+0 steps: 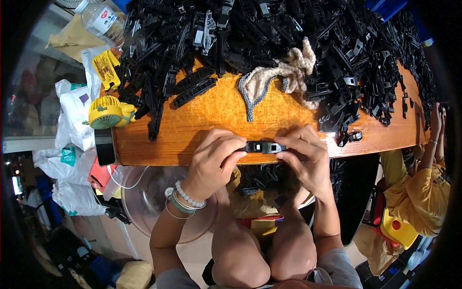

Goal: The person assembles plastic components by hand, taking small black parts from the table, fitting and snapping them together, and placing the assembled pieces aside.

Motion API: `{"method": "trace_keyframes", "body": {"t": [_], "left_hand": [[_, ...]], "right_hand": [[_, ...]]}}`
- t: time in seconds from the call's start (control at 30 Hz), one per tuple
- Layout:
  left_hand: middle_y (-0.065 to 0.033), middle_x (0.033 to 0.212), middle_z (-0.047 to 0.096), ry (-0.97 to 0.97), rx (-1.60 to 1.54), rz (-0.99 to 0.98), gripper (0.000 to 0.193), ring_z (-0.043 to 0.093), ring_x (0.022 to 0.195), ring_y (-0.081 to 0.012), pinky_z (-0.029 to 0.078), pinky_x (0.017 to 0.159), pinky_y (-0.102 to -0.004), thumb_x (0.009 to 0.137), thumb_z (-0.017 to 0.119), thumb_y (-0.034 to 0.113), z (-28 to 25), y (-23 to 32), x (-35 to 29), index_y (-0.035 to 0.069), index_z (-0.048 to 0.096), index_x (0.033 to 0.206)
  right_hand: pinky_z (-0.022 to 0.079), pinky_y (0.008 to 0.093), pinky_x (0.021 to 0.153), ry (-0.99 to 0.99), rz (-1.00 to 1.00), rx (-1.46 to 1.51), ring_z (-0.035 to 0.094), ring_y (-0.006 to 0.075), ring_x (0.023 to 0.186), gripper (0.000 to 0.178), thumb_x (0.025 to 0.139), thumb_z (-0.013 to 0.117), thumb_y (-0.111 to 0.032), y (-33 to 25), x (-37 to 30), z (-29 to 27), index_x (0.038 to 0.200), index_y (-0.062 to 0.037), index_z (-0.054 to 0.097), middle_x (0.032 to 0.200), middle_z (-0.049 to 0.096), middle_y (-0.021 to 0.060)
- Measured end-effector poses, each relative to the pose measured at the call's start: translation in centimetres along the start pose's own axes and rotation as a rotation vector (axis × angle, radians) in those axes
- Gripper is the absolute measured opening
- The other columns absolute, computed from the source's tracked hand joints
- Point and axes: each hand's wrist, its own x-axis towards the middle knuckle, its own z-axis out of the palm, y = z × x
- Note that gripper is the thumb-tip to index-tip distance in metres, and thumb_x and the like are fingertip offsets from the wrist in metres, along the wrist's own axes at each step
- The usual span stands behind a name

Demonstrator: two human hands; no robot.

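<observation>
Close to the table's front edge, a small black plastic part (pixel 263 147) spans the gap between my two hands. Two little square openings show along its length. I cannot tell whether it is one piece or two joined end to end. My left hand (pixel 211 156), with bracelets at the wrist, pinches its left end between thumb and fingers. The right end is pinched the same way by my right hand (pixel 309 155). My fingertips hide both ends of the part.
Heaps of black plastic parts (pixel 269 36) cover the far side of the wooden table (pixel 211 111). A cream cloth (pixel 262 79) lies before them. At left are a yellow fan (pixel 106 113), a phone (pixel 106 153) and a bottle (pixel 102 21). A clear tub (pixel 139 197) stands below; a co-worker sits right.
</observation>
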Motion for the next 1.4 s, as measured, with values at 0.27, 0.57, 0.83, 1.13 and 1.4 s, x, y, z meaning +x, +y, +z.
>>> {"method": "trace_keyframes", "body": {"t": [0.27,0.57,0.83,1.13,1.4], "left_hand": [[-0.0128,0.092,0.068,-0.035,0.029,0.006,0.034,0.065,0.084,-0.0269,0.052,0.072,-0.0339,0.073,0.074,-0.004,0.3,0.6,0.2,-0.001,0.065,0.106],[-0.0164,0.104,0.060,0.104,0.691,0.024,0.033,0.055,0.096,-0.0342,0.046,0.083,-0.0408,0.076,0.071,0.003,-4.7,-3.0,3.8,0.000,0.059,0.107],[-0.0147,0.095,0.057,0.062,0.558,0.153,0.035,0.054,0.086,-0.0324,0.044,0.076,-0.0427,0.071,0.067,-0.004,-2.7,-0.6,3.6,0.000,0.055,0.104],[-0.0147,0.094,0.057,0.069,0.373,0.025,0.043,0.054,0.082,-0.0325,0.045,0.073,-0.0418,0.072,0.068,-0.007,-2.7,2.4,0.7,-0.001,0.055,0.112],[-0.0055,0.093,0.060,0.231,-0.029,-0.495,0.045,0.057,0.082,-0.0145,0.047,0.074,-0.0297,0.069,0.076,-0.005,-6.8,4.6,-7.5,0.002,0.058,0.109]], "right_hand": [[0.039,0.0353,0.081,-0.019,-0.152,-0.138,0.052,0.0253,0.087,0.029,0.068,0.077,-0.007,-0.3,0.9,1.2,0.098,-0.0059,0.073,0.086,0.059,0.0053],[0.044,0.0342,0.076,0.054,-0.228,-0.219,0.057,0.0271,0.087,0.015,0.072,0.073,0.000,-0.4,-0.5,-2.6,0.087,-0.0035,0.070,0.090,0.061,0.0085],[0.036,0.0351,0.079,0.511,-0.206,-0.726,0.052,0.0246,0.094,0.022,0.076,0.070,-0.002,1.1,3.6,-4.9,0.097,-0.0089,0.067,0.099,0.058,0.0062],[0.037,0.0369,0.089,0.482,-0.229,-0.871,0.052,0.0259,0.109,0.038,0.079,0.070,-0.006,1.9,4.5,-4.7,0.115,-0.0175,0.066,0.117,0.059,0.0051],[0.045,0.0348,0.091,0.549,-0.420,-0.770,0.056,0.0230,0.110,0.030,0.076,0.078,-0.007,2.5,5.2,-5.5,0.106,-0.0116,0.070,0.121,0.062,0.0058]]}}
